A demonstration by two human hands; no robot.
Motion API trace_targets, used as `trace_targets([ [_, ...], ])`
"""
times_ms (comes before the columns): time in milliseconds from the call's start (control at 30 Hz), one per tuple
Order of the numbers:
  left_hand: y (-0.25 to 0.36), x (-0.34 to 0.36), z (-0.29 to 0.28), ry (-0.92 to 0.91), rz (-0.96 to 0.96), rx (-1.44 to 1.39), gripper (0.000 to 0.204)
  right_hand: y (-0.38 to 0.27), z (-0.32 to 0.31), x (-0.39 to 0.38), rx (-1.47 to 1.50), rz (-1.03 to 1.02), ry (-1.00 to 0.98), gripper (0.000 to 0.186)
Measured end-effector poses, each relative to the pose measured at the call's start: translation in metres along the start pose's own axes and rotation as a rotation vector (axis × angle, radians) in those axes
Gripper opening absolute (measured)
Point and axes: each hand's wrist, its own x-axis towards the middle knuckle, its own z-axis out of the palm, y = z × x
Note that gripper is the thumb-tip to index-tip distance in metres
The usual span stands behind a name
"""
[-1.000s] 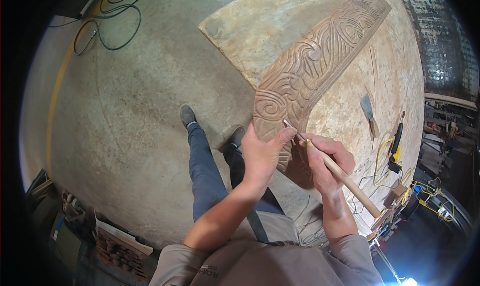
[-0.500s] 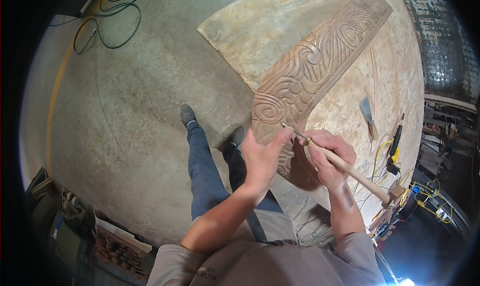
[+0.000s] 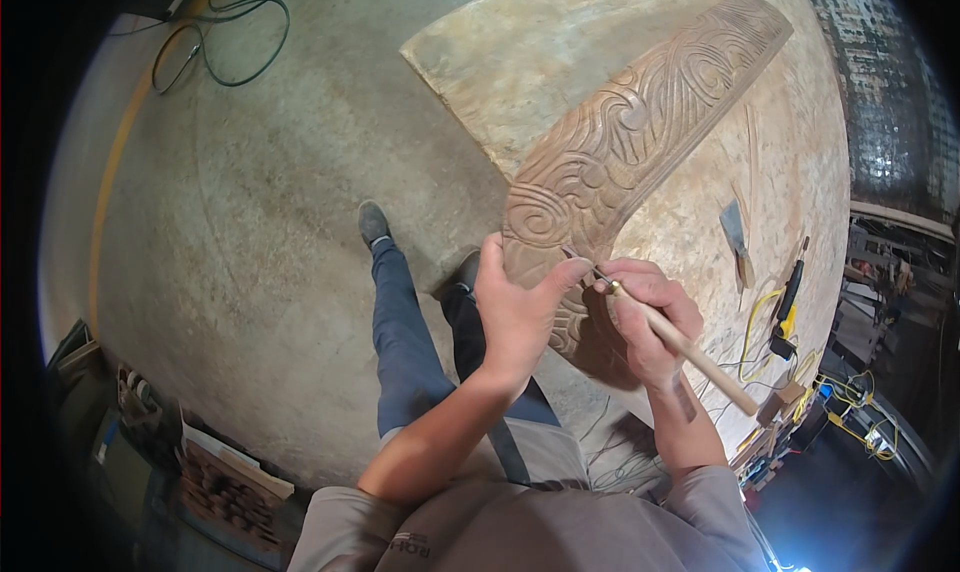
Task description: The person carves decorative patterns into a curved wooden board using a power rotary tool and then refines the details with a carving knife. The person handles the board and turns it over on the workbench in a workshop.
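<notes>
A long, bent piece of brown wood, carved with scrolls and flowing grooves, lies across the pale worktable. My right hand is closed around a carving chisel with a thin metal blade and a long, light wooden handle. Its blade tip meets the carving just below a spiral. My left hand grips the near-left edge of the carved wood. The left thumb reaches over the top and lies against the chisel blade; its other fingers are partly hidden at the edge.
On the pale tabletop, right of the carving, lie a scraper-like flat blade, thin wood strips and a black-and-yellow tool with a yellow cord. A dark hose coils on the floor. Stacked wooden pieces stand lower left.
The chisel handle has swung slightly down and left with my right hand. My left index finger has lifted apart along the wood's edge. The view has shifted a little.
</notes>
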Motion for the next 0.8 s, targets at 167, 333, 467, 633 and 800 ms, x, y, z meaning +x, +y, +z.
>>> trace_targets([
  [167,-0.002,0.004,-0.003,-0.004,0.056,0.109,0.052,-0.003,0.003,0.003,0.066,0.035,0.037,0.012],
  [333,-0.006,0.004,-0.002,-0.001,0.081,0.066,0.055,-0.007,-0.002,0.007,0.027,0.043,0.0,0.011],
  [467,-0.006,0.004,-0.002,-0.005,0.075,0.075,0.055,-0.012,-0.001,0.012,0.041,0.064,-0.012,0.01],
  [633,-0.004,0.004,-0.003,0.009,0.074,0.114,0.057,-0.018,-0.005,0.021,-0.022,0.062,-0.092,0.009],
  [800,-0.008,0.004,-0.006,0.024,0.101,0.214,0.058,-0.021,-0.001,0.02,-0.102,0.057,-0.137,0.007],
])
